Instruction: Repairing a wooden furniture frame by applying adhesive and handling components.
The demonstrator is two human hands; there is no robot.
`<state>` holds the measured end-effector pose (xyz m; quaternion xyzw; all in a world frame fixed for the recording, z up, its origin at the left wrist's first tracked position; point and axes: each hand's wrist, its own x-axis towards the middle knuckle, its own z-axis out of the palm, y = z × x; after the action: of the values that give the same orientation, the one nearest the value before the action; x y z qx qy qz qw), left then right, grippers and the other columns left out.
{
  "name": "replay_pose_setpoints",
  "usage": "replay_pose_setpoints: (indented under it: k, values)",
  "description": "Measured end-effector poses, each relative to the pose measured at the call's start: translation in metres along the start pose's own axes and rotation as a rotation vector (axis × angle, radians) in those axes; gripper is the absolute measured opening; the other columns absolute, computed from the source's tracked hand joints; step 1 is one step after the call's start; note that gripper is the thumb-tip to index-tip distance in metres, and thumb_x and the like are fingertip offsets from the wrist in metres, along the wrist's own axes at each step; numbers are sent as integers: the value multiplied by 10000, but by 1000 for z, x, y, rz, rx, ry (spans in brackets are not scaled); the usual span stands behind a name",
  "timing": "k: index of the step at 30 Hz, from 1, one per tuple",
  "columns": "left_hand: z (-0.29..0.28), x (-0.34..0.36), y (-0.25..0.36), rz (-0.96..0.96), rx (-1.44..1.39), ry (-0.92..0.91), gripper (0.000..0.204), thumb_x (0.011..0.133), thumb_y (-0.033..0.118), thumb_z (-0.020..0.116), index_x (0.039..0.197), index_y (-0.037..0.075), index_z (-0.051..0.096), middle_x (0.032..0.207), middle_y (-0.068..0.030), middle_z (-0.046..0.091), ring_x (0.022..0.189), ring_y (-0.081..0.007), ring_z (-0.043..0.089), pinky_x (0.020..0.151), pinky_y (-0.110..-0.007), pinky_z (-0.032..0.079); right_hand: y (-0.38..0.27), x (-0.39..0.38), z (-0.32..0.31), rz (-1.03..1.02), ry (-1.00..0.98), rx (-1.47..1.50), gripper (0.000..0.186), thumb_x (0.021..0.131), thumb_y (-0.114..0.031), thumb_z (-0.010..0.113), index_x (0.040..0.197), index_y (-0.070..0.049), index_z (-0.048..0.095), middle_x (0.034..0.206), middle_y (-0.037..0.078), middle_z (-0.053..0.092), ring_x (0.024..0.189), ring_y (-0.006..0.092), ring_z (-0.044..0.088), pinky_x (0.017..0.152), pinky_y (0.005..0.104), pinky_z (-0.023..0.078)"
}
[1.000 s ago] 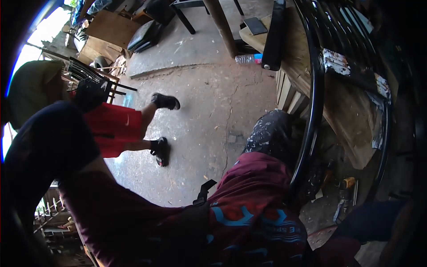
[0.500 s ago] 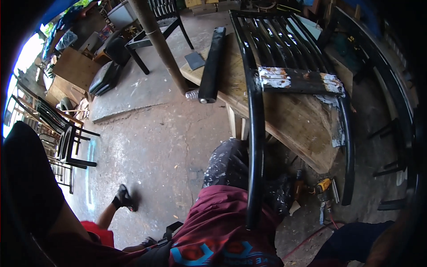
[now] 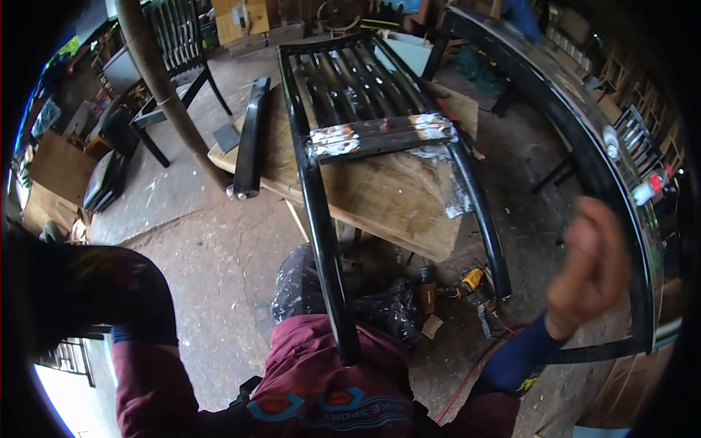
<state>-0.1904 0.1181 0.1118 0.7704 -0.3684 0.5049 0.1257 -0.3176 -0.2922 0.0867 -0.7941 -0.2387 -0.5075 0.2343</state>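
My right hand (image 3: 588,266) is raised at the right, blurred, its fingers stretched upward and nothing visible in them. It is near the edge of a long black-framed table (image 3: 584,157), where a small white bottle with a red top (image 3: 646,191) and another white bottle (image 3: 610,142) stand. My left arm (image 3: 142,314) is bent at the left; its hand is out of sight. Before me a glossy black slatted chair back (image 3: 328,255) rests on a wooden board (image 3: 372,201), one leg reaching my lap. White, flaking residue covers parts of its crossbar (image 3: 383,135).
A black wooden bar (image 3: 252,139) and a grey flat piece (image 3: 226,136) lie at the board's left. On the floor are a yellow power drill (image 3: 471,281), an orange tool (image 3: 428,292) and a red cord (image 3: 467,379). A post (image 3: 171,102) and black chair (image 3: 175,66) stand far left.
My view has swung right, so the chair back appears farther left. My right hand has come up into view beside the black-framed table. The person's leg at lower left is out of view.
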Motion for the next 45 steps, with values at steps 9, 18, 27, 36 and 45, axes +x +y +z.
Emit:
replay_pose_setpoints:
  k: [9, 18, 27, 36, 45]
  values:
    - [165, -9, 59, -405, -97, -717, 526, 758, 362, 826, 1122, 5, 693, 985, -223, 731, 980, -359, 711, 884, -441, 562, 67, -131, 1, 699, -814, -397, 660, 856, -332, 768, 1352, 44, 549, 1152, 287, 645, 1048, 433, 646, 906, 484, 504]
    - [222, 21, 71, -322, -28, -952, 730, 661, 321, 862, 1295, 32, 644, 1073, -208, 728, 1037, -366, 694, 924, -433, 548, 85, -159, -1, 756, -672, -246, 553, 826, -155, 774, 1304, 24, 561, 875, 295, 669, 850, 457, 679, 737, 501, 513]
    - [229, 33, 75, -254, 57, -1054, 673, 619, 309, 864, 1181, -22, 698, 924, -236, 722, 944, -393, 706, 875, -415, 552, 100, -174, -6, 766, -621, -79, 509, 821, -166, 781, 1243, 39, 583, 840, 266, 684, 773, 421, 696, 693, 482, 518]
    - [244, 32, 52, -151, 106, -1184, 774, 682, 382, 850, 1295, -39, 634, 882, -281, 703, 868, -341, 727, 827, -386, 549, 123, -222, -29, 1013, -105, 352, 472, 923, -278, 741, 1254, 40, 635, 992, 207, 719, 830, 210, 709, 716, 331, 542]
    - [250, 33, 64, -103, 141, -1175, 763, 692, 333, 867, 1303, -53, 622, 1030, -300, 700, 994, -337, 718, 885, -374, 539, 134, -417, -25, 1483, -178, 87, 381, 1024, -281, 608, 1272, 8, 624, 1104, 108, 703, 936, 187, 698, 767, 296, 560]
